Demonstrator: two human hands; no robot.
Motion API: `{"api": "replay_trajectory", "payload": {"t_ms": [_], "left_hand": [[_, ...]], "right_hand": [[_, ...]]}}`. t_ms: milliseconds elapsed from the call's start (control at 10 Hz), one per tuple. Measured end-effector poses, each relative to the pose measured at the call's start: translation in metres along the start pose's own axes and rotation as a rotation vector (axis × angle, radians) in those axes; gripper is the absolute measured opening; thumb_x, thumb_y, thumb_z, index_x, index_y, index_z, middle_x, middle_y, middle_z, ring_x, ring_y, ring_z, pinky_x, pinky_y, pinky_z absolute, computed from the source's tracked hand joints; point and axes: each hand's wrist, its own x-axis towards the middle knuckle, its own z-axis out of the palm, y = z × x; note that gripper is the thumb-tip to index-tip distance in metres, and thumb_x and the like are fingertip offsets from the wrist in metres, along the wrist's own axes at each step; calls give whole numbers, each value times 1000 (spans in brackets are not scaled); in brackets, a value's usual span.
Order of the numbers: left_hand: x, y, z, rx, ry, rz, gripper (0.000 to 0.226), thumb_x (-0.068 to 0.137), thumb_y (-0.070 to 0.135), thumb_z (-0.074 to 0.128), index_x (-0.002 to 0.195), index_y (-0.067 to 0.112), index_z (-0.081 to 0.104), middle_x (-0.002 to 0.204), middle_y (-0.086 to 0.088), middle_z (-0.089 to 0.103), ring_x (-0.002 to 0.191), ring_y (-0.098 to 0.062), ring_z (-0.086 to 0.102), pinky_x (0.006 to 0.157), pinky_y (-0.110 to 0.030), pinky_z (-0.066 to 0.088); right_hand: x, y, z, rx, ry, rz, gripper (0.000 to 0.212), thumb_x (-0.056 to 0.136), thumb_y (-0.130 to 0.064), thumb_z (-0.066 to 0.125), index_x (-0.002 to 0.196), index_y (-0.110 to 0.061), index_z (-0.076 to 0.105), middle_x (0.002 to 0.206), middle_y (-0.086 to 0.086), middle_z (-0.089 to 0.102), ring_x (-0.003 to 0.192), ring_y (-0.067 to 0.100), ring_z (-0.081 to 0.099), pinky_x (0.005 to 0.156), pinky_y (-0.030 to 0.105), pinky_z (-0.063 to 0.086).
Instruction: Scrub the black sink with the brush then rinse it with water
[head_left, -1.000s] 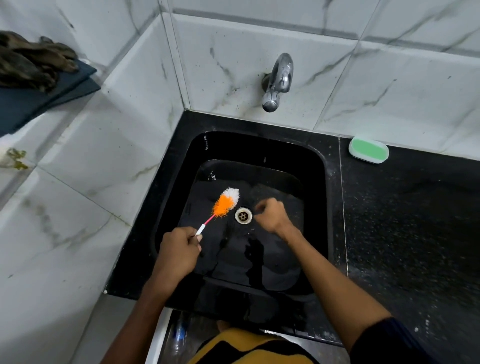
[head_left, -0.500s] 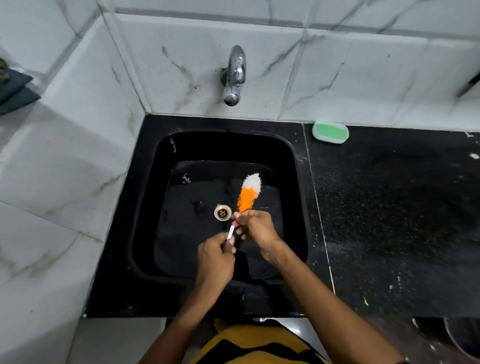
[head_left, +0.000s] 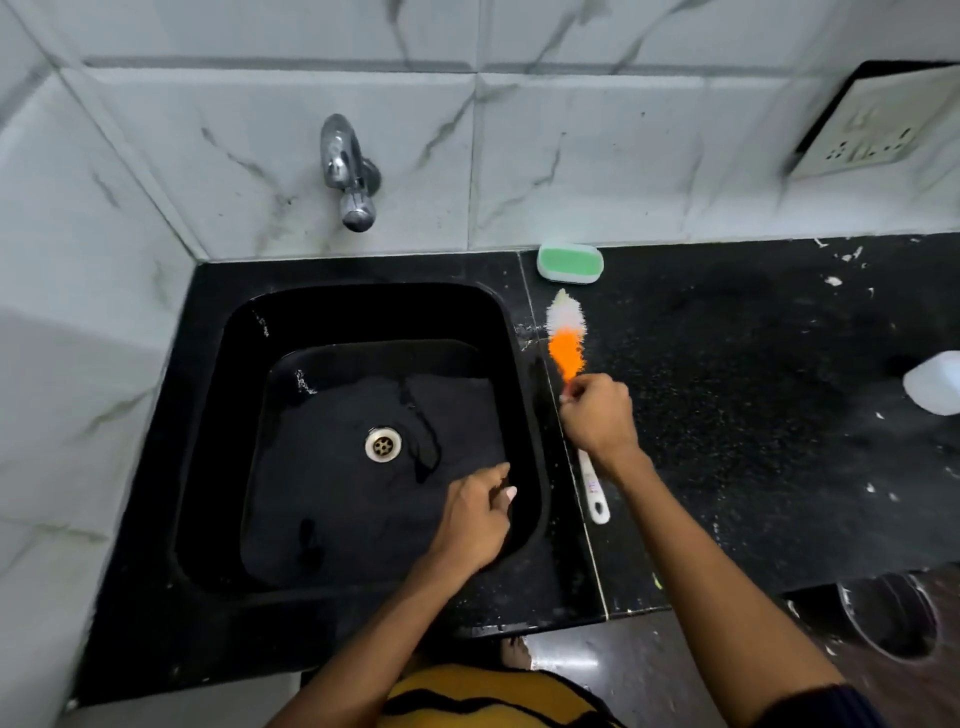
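Observation:
The black sink (head_left: 363, 322) is sunk into a black counter, with a metal drain (head_left: 383, 444) in its wet floor. A chrome tap (head_left: 347, 174) sticks out of the marble wall above it; no water runs. The brush (head_left: 567, 343), with orange and white bristles and a white handle, lies along the counter just right of the sink rim. My right hand (head_left: 597, 415) is closed over the middle of its handle. My left hand (head_left: 475, 514) hovers over the sink's near right corner, fingers loosely apart, holding nothing.
A green sponge in a white holder (head_left: 570, 263) sits at the back of the counter (head_left: 753, 415). A white container (head_left: 935, 382) is at the right edge. A wall socket (head_left: 878, 124) is upper right. A dark round vessel (head_left: 888, 618) is on the floor, lower right.
The brush passed from my left hand to my right and moved out of the sink onto the counter at the right. My left hand let go and stays over the sink.

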Motion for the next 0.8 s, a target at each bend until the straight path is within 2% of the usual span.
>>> {"api": "replay_trajectory", "payload": {"t_ms": [100, 200, 300, 400, 500, 600, 700, 800], "left_hand": [[3, -3, 16, 17, -31, -40, 44, 95, 13, 59, 139, 10, 53, 138, -5, 58, 129, -17, 53, 111, -31, 42], [5, -6, 35, 32, -51, -64, 45, 95, 9, 57, 140, 11, 52, 141, -5, 55, 132, -15, 50, 112, -26, 38], [7, -7, 49, 47, -53, -110, 44, 95, 6, 56, 138, 10, 54, 139, -6, 58, 129, -13, 53, 102, -7, 35], [7, -8, 58, 66, -46, -106, 43, 94, 6, 55, 137, 13, 56, 136, -2, 60, 126, -9, 55, 100, -3, 36], [7, -14, 63, 63, -51, -92, 45, 93, 7, 54, 137, 18, 56, 135, 3, 61, 125, -5, 55, 107, -19, 42], [7, -12, 63, 69, -37, -78, 45, 92, 5, 53, 135, 18, 58, 133, 5, 63, 124, -5, 56, 106, -15, 41], [2, -6, 61, 67, -29, -42, 45, 92, -1, 51, 132, 16, 61, 128, 6, 65, 118, -4, 58, 96, 0, 36], [2, -1, 61, 75, 31, -20, 44, 93, 0, 51, 135, 10, 58, 131, -2, 63, 122, -14, 58, 96, -1, 33]], "right_hand": [[17, 18, -10, -171, -5, 10, 9, 78, -12, 60, 77, -11, 69, 85, 15, 68, 81, 35, 63, 66, 29, 46], [28, 31, -7, -293, -22, -40, 12, 76, -9, 61, 85, -7, 70, 90, 13, 67, 85, 32, 65, 67, 30, 49], [33, 37, 0, -334, -43, -83, 15, 80, -12, 65, 93, -6, 70, 96, 12, 65, 91, 30, 64, 73, 34, 52], [33, 42, 7, -333, -40, -112, 15, 82, -12, 66, 95, -5, 69, 98, 13, 64, 91, 29, 64, 73, 32, 51], [32, 44, 8, -310, -23, -110, 16, 83, -12, 64, 94, -3, 70, 98, 14, 65, 90, 29, 64, 74, 33, 52], [32, 45, 7, -299, -13, -99, 18, 84, -15, 63, 94, -2, 68, 98, 15, 65, 91, 29, 63, 76, 34, 53], [27, 46, 6, -317, 53, -106, 24, 83, -17, 60, 99, 0, 65, 101, 16, 62, 95, 30, 58, 81, 38, 51], [16, 43, 13, -348, 175, -144, 26, 74, -14, 60, 96, 0, 61, 98, 16, 57, 91, 30, 53, 80, 39, 47]]}}
